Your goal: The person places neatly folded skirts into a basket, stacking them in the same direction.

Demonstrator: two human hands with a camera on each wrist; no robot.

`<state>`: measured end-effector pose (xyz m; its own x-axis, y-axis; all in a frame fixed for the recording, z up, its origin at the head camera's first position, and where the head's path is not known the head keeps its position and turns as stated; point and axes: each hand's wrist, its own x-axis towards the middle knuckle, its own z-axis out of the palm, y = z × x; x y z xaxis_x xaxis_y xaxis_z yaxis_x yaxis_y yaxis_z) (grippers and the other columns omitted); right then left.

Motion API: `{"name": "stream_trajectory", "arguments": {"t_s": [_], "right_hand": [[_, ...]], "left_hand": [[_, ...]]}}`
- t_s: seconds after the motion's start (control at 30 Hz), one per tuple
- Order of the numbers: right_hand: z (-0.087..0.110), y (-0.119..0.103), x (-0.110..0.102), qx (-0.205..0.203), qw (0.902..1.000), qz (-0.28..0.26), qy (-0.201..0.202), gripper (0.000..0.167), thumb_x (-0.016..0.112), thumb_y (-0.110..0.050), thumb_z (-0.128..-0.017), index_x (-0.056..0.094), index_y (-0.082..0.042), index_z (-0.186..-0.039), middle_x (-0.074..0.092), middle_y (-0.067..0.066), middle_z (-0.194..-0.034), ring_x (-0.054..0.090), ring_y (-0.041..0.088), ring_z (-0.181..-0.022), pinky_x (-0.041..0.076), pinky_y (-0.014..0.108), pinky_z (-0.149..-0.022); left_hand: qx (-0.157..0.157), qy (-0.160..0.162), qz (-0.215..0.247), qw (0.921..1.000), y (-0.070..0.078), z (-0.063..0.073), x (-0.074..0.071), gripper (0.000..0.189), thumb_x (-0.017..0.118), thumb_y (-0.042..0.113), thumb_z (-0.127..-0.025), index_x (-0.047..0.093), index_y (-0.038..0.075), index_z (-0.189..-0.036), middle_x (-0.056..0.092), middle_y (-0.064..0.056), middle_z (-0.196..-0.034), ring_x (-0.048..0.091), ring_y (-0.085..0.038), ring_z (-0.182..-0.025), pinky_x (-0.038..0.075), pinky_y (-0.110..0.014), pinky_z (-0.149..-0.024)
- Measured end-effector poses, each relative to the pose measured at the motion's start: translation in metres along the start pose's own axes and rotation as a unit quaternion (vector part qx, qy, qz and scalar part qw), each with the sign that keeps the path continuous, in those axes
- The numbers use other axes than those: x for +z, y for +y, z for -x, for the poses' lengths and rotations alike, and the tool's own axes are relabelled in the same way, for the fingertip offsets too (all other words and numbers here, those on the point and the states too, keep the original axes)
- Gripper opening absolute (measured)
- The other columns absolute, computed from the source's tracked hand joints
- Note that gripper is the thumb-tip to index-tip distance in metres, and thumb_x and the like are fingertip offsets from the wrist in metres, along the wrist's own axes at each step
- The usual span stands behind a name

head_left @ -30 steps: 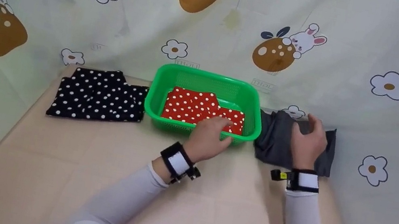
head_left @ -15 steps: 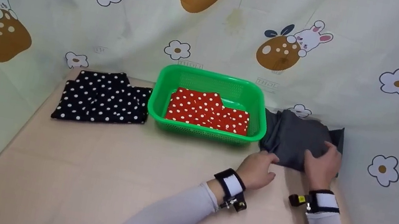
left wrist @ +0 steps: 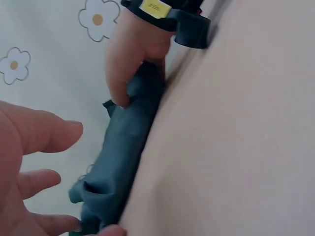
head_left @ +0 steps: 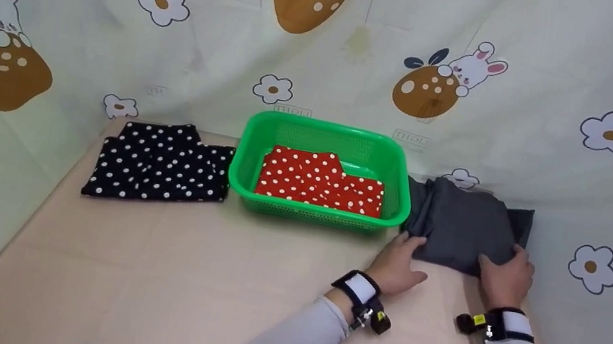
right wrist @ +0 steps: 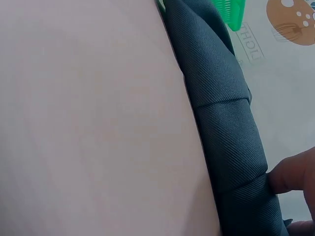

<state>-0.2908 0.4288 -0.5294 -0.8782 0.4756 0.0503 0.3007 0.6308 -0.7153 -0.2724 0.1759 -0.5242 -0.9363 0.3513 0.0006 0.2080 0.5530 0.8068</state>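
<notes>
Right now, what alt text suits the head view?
A person's left hand and right hand are at the near corners of a gray cloth. To its left, a green basket holds red dotted cloth; black dotted cloth lies farther left.

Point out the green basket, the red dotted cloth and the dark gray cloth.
Green basket [head_left: 315, 211], head view: front rim.
Red dotted cloth [head_left: 305, 178], head view: middle of upper side.
Dark gray cloth [head_left: 465, 230], head view: middle of upper side.
</notes>
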Motion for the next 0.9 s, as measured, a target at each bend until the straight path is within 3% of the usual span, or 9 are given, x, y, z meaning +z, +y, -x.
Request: {"name": "stream_trajectory", "arguments": {"t_s": [0.23, 0.37, 0.5, 0.63, 0.73, 0.83, 0.9], "right_hand": [[-0.001, 0.003, 0.002, -0.039, 0.9989, 0.023, -0.012, 0.082, 0.067, -0.018, -0.096, 0.027, 0.007, -0.163, 0.039, 0.04, -0.159, 0.039, 0.055, -0.148, 0.033, 0.061, -0.124], [-0.001, 0.0, 0.004, -0.056, 0.9977, 0.027, -0.027, 0.086, 0.07, -0.016, -0.095, 0.024, 0.005, -0.165, 0.036, 0.036, -0.164, 0.037, 0.054, -0.151, 0.032, 0.061, -0.125], [0.004, -0.004, 0.003, -0.065, 0.996, 0.035, -0.05, 0.093, 0.072, -0.019, -0.094, 0.018, 0.005, -0.166, 0.032, 0.037, -0.166, 0.035, 0.055, -0.152, 0.031, 0.063, -0.126], [0.018, -0.002, -0.007, -0.073, 0.9937, 0.045, -0.072, 0.099, 0.073, -0.022, -0.094, 0.012, 0.006, -0.167, 0.028, 0.038, -0.167, 0.033, 0.056, -0.153, 0.03, 0.064, -0.126], [0.036, 0.004, -0.017, -0.072, 0.9917, 0.047, -0.096, 0.105, 0.076, -0.023, -0.093, 0.008, 0.006, -0.167, 0.024, 0.038, -0.168, 0.029, 0.056, -0.154, 0.028, 0.064, -0.127], [0.055, 0.01, -0.026, -0.065, 0.9894, 0.05, -0.12, 0.109, 0.077, -0.022, -0.092, 0.004, 0.007, -0.167, 0.019, 0.04, -0.169, 0.025, 0.058, -0.155, 0.026, 0.067, -0.127], [0.067, 0.012, -0.029, -0.058, 0.988, 0.054, -0.133, 0.109, 0.078, -0.023, -0.091, 0.005, 0.007, -0.167, 0.018, 0.04, -0.169, 0.024, 0.059, -0.155, 0.025, 0.068, -0.126]], "left_hand": [[0.007, -0.048, -0.011, 0.9987, -0.011, -0.004, 0.007, 0.078, 0.077, 0.022, -0.091, 0.045, 0.025, -0.162, 0.034, -0.011, -0.173, 0.027, -0.029, -0.163, 0.029, -0.034, -0.131], [-0.003, -0.056, 0.015, 0.9983, -0.013, -0.007, 0.005, 0.078, 0.078, 0.022, -0.09, 0.047, 0.024, -0.161, 0.038, -0.007, -0.172, 0.031, -0.023, -0.162, 0.031, -0.031, -0.129], [-0.011, -0.025, 0.037, 0.9989, -0.013, -0.007, -0.001, 0.072, 0.079, 0.023, -0.092, 0.051, 0.02, -0.158, 0.05, -0.003, -0.165, 0.045, -0.017, -0.153, 0.038, -0.028, -0.124], [-0.03, 0.046, 0.076, 0.9956, -0.008, -0.005, -0.004, 0.061, 0.079, 0.02, -0.092, 0.058, 0.014, -0.149, 0.064, -0.006, -0.149, 0.058, -0.018, -0.138, 0.047, -0.03, -0.116], [-0.059, 0.085, 0.087, 0.9908, -0.002, -0.003, -0.004, 0.057, 0.078, 0.021, -0.093, 0.059, 0.012, -0.147, 0.066, -0.008, -0.144, 0.06, -0.019, -0.132, 0.05, -0.033, -0.113], [-0.084, 0.086, 0.073, 0.9901, 0.002, 0.001, -0.003, 0.064, 0.081, 0.029, -0.092, 0.057, 0.013, -0.15, 0.062, -0.01, -0.145, 0.058, -0.021, -0.132, 0.05, -0.036, -0.114], [-0.087, 0.071, 0.045, 0.9926, 0.003, 0.003, -0.002, 0.071, 0.086, 0.033, -0.089, 0.056, 0.014, -0.15, 0.06, -0.011, -0.145, 0.057, -0.021, -0.132, 0.05, -0.035, -0.112]]}}
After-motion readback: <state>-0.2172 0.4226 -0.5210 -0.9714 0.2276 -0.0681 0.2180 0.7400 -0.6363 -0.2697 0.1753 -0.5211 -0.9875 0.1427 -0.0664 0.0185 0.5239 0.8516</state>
